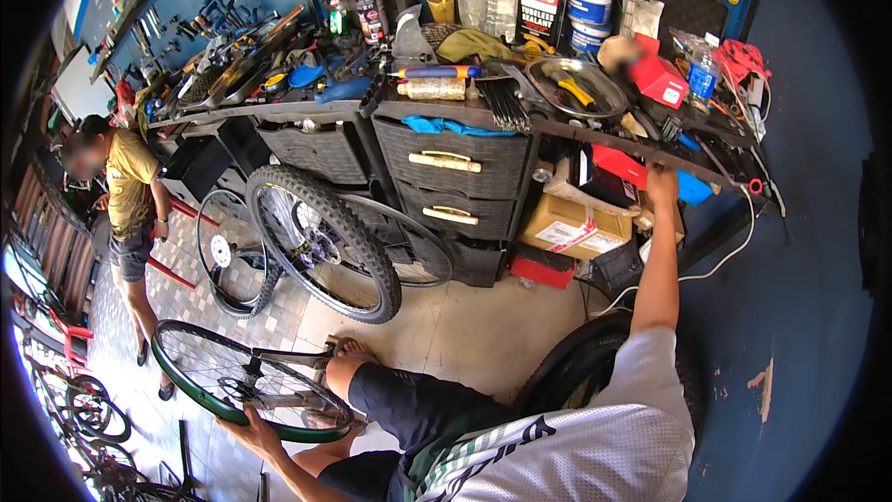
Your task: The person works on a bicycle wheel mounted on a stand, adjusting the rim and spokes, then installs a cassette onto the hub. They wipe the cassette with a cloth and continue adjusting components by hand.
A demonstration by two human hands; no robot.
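My left hand (249, 431) is wrapped round the rim of a bicycle wheel (219, 404), which has a green rim and no tyre that I can see. The wheel leans tilted beside my knees. My right arm stretches forward to the shelf under the right end of the workbench (595, 127). There my right hand (662, 186) is up by the bench edge, between a red box (618, 165) and a blue item (693, 188). Its fingers are mostly hidden, so whether it grips anything is unclear. A brown carton (574, 226) sits below and left of it.
A wheel with a knobbly tyre (372, 265) leans on the drawers (452, 160). Another tyre (571, 363) stands by my right side. A white cable (715, 265) hangs down. On the bench are bottles, a metal tray (609, 98) and tools. Another person (132, 181) stands at left.
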